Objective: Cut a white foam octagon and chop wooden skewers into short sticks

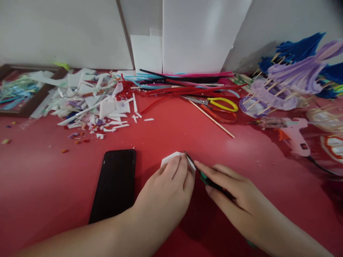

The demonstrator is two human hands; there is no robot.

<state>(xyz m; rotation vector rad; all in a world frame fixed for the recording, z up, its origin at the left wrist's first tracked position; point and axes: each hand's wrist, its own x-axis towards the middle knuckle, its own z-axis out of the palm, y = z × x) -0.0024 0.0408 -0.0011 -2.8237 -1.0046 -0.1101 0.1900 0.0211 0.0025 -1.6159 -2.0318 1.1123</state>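
Observation:
My left hand (168, 187) presses a small white foam-board piece (171, 155) with angled corners against the red table (150, 137). Its fingers are bunched together and cover most of the piece. In my right hand (243, 200) is a craft knife (206, 177) with a green and black handle, the index finger stretched along its top. The knife's blade lies along the right edge of the foam piece, beside my left fingertips. A black phone (114, 184) lies just left of my left hand.
White foam scraps (93, 103) heap at the back left, beside a brown frame (26, 110). Pipe cleaners (182, 80) and yellow-and-orange scissors (222, 104) lie behind, with a wooden stick (214, 120). A pink glue gun (297, 135) and purple fuzzy crafts (294, 76) stand right.

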